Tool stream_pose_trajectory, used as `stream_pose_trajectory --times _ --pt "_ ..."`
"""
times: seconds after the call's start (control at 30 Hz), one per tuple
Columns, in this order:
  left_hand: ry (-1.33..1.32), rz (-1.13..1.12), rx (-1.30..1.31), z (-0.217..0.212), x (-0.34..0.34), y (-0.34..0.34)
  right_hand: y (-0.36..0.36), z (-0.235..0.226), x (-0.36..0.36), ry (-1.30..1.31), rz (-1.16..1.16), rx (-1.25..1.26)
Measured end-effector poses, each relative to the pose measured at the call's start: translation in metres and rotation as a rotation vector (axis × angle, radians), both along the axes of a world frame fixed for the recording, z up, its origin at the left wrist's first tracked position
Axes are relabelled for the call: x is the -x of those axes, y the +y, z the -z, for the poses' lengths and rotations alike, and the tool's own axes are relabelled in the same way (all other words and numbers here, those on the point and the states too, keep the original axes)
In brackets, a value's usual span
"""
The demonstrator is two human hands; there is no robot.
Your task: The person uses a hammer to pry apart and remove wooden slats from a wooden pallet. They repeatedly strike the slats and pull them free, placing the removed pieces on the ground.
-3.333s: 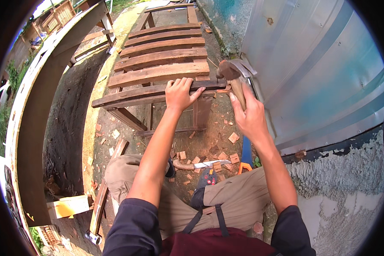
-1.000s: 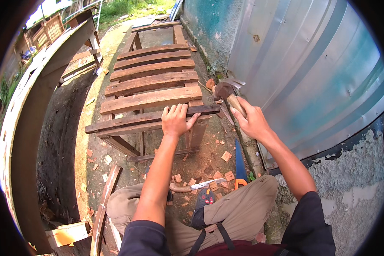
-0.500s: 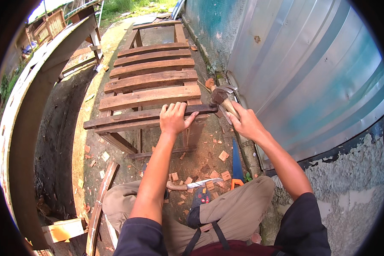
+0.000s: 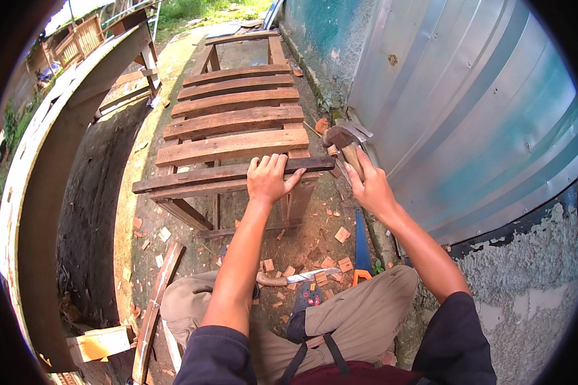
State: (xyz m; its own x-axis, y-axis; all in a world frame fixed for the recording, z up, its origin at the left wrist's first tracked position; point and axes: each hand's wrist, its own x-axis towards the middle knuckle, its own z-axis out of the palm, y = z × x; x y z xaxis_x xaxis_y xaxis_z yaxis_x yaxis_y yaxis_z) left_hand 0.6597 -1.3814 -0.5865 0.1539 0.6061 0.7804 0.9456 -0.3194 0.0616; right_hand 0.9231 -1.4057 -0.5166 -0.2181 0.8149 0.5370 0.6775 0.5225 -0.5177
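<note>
My left hand (image 4: 269,179) grips a dark wooden slat (image 4: 205,176) lying across the near end of a slatted wooden frame (image 4: 237,119). Its fingers lie over the slat's far side, with the thumb pointing right along it. My right hand (image 4: 370,188) is closed around the wooden handle of a claw hammer (image 4: 344,136), close below the head. The hammer's head is just beyond the slat's right end, claw toward the metal sheet. A thin strip shows beside the handle under my fingers; I cannot make out what it is.
Between my legs and the frame lie a large knife (image 4: 295,277), a blue-bladed handsaw (image 4: 363,240) and scattered wood chips (image 4: 342,235). Corrugated metal sheeting (image 4: 456,128) stands close on the right. A long wooden piece (image 4: 157,308) lies left of my knee, near a curved board (image 4: 38,192).
The hammer's head has tilted and moved slightly away from the slat's end. My left hand keeps its hold on the slat, and the whole view has shifted a little.
</note>
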Motion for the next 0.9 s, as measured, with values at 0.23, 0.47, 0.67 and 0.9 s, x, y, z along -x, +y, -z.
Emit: stream_pose_trajectory --times 0.23,0.47,0.67,0.9 --pt "0.002 -0.028 0.016 -0.002 0.007 0.0 -0.007 -0.036 0.016 -0.105 -0.031 0.225" --pt "0.016 -0.014 0.028 -0.001 0.006 -0.001 -0.004 -0.051 0.009 -0.193 -0.055 0.369" --pt "0.103 -0.034 0.191 -0.005 0.006 -0.006 -0.078 0.009 0.002 0.388 0.086 0.359" --pt "0.084 0.134 0.475 -0.106 0.014 -0.011 -0.206 0.063 -0.006 0.735 -0.008 0.81"
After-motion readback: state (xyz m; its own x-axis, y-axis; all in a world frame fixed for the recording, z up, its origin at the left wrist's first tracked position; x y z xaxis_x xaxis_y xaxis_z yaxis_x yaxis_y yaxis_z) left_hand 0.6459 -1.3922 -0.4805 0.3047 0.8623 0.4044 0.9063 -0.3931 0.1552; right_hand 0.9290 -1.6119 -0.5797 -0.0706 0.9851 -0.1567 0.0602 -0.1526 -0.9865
